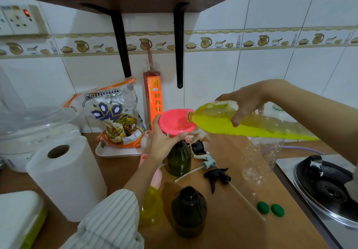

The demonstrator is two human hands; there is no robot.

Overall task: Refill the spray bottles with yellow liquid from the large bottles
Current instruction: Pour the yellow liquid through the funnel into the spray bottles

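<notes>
Head view showed the right hand [244,104] gripping the tilted large bottle [232,124] over the pink funnel [175,122], steadied by the left hand [164,142] on the green spray bottle [179,158]; pouring seemingly needed more tilt.

One head-worn wide-angle view looks forward and down, close over the wooden counter [228,200] toward the tiled wall [222,70].

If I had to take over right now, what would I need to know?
Left hand grips the pink funnel, which sits in the dark green spray bottle.
Right hand holds the large bottle tipped, mouth at the funnel rim, yellow liquid inside.
Spray heads lie loose on the counter; two green caps nearby.
The near brown bottle stands open; how full it is, I cannot tell.
Left: finish pouring, fill any others, screw the heads back on.
</notes>
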